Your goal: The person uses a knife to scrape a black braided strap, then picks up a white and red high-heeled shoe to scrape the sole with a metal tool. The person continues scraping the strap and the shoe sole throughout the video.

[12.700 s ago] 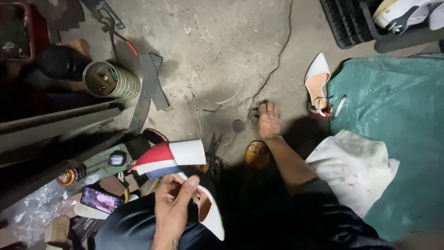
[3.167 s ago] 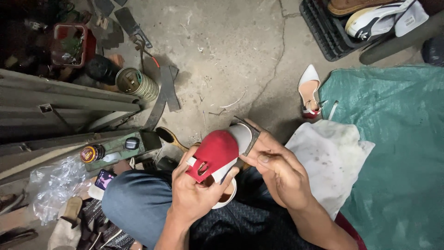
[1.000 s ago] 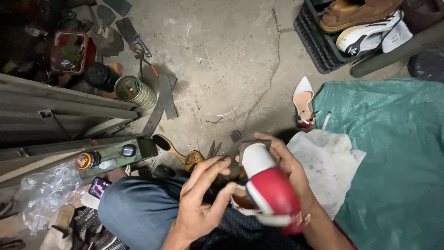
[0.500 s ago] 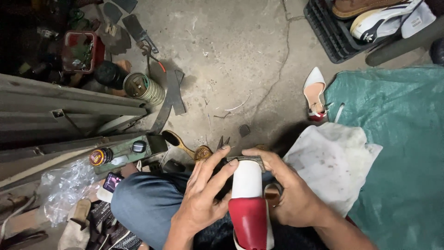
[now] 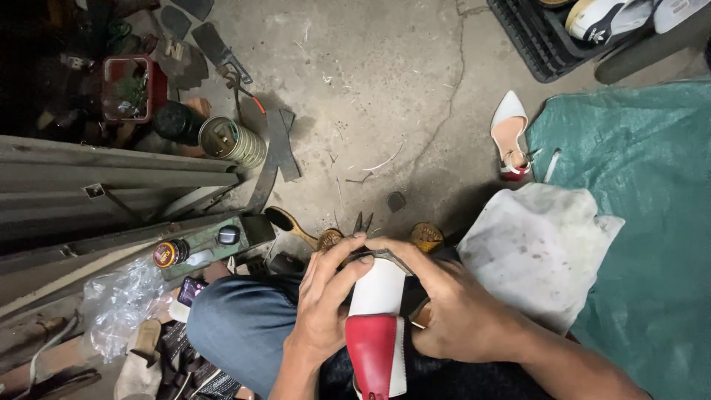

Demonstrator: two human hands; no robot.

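A cracked grey concrete floor (image 5: 370, 89) fills the upper part of the view, with a wide teal woven tarpaulin (image 5: 644, 170) spread at the right and a stained white cloth (image 5: 537, 252) lying on its near edge. Over the person's blue-trousered lap sits a red and white leather shoe (image 5: 378, 326), its white end pointing away. The left hand (image 5: 326, 311) and right hand (image 5: 452, 311) clasp it from both sides, fingertips meeting on the dark sole edge (image 5: 378, 255). A white pointed high-heeled shoe (image 5: 509, 133) stands beside the tarpaulin.

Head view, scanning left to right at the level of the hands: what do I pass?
Crumpled clear plastic bag → blue-trousered knee → left hand → red and white shoe → right hand → white cloth → green tarp.
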